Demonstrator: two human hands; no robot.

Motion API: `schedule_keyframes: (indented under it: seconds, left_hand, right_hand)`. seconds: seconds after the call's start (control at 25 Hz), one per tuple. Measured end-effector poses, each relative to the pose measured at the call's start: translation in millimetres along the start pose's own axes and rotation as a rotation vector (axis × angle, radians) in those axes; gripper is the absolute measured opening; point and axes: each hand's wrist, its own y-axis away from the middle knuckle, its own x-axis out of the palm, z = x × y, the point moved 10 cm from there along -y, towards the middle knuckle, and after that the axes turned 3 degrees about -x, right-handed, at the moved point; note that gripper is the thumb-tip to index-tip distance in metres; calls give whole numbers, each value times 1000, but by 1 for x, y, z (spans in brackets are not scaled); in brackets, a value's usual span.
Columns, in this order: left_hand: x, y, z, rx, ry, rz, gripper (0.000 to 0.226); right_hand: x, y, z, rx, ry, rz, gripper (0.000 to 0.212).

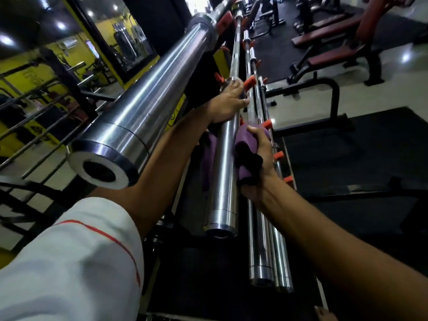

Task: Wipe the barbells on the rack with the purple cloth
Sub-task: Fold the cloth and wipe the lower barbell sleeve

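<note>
The purple cloth (pixel 249 144) is lying bunched against the chrome sleeve of the second barbell (pixel 223 181) on the rack (pixel 290 163), the right hand (pixel 259 163) clamping its grip around the cloth. The left hand (pixel 228 104) is curling over the same bar farther up, steadying it. Above sits the top barbell (pixel 143 107); below lie two thinner bars (pixel 268 239). Judging by position, wiping is under way on one sleeve; how much is already clean cannot be told, and the lower bars likely remain.
</note>
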Motion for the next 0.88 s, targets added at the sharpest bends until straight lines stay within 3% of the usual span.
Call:
schedule_keyframes:
  seconds: [0.16,0.28,0.44,0.56,0.64,0.76,0.88]
  left_hand:
    - [5,-7,11,-4,46,5,71]
    - [2,-4,11,5,33,3,73]
    - [2,-2,8,2,16,-8,71]
    - [-1,4,4,-14,5,-14,72]
    - [-2,5,5,-45,8,-19,71]
    - [-1,8,5,-62,17,-17,72]
    - [-1,15,4,-79,19,-26,71]
  right_hand:
    - [-12,72,-42,102,86,61,36]
    - [-14,89,-59,139,70,76,46]
    - [-6,49,-22,90,204,-59,38]
    - [6,11,11,6,184,-42,40]
    - [4,14,6,6,172,52,44]
    - [-28,48,-35,63,247,18,63]
    - [-39,82,-61,52,271,46,63]
